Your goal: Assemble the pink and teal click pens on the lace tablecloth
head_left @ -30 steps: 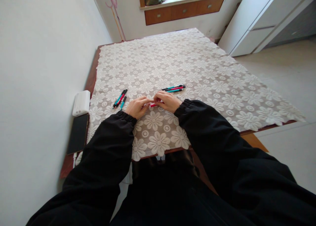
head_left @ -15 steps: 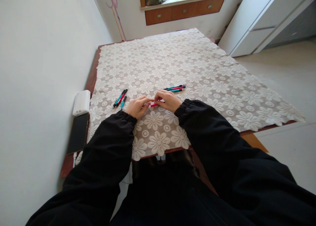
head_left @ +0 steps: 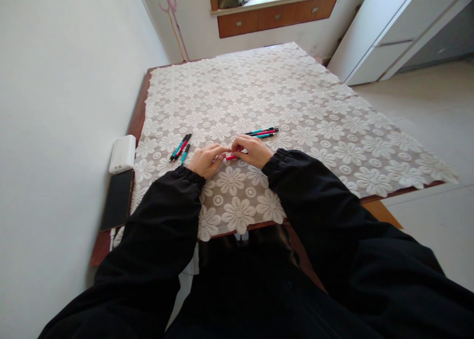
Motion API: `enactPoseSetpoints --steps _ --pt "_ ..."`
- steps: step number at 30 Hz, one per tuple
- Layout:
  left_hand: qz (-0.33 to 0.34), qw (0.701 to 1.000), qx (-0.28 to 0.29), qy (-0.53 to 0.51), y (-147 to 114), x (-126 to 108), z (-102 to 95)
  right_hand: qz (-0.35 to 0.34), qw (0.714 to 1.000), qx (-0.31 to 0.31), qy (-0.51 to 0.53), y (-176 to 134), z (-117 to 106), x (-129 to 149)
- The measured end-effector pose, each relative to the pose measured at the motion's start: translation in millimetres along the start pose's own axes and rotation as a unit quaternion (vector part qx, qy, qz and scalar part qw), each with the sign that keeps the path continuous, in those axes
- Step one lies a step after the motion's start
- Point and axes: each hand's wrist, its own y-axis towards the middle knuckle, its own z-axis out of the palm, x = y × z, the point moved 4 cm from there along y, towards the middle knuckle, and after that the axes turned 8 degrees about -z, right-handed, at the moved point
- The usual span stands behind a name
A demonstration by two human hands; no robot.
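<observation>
Right hand (head_left: 239,150) holds a slim red piece (head_left: 231,157)

On the left edge of the desk (head_left: 141,107), a white power bank (head_left: 123,154) lay beside a black smartphone (head_left: 117,201); beyond the desk were a pink coat stand (head_left: 170,4) and three wooden drawers (head_left: 266,22).
</observation>
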Motion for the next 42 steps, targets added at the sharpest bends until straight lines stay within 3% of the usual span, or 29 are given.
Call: enactPoseSetpoints --steps 19,32,42 --pt "0.022 1.0 -0.009 0.011 -0.2 -0.5 -2.1 0.001 1.0 -0.012 0.002 1.1 -1.3 3.6" --pt "-0.018 1.0 -0.008 0.017 -0.9 -2.7 -3.3 0.03 0.999 0.019 0.017 0.6 1.9 -0.8" --pt "-0.032 0.999 -0.003 0.008 0.0 -3.2 -3.7 0.009 1.0 0.024 0.008 0.0 3.8 -1.0"
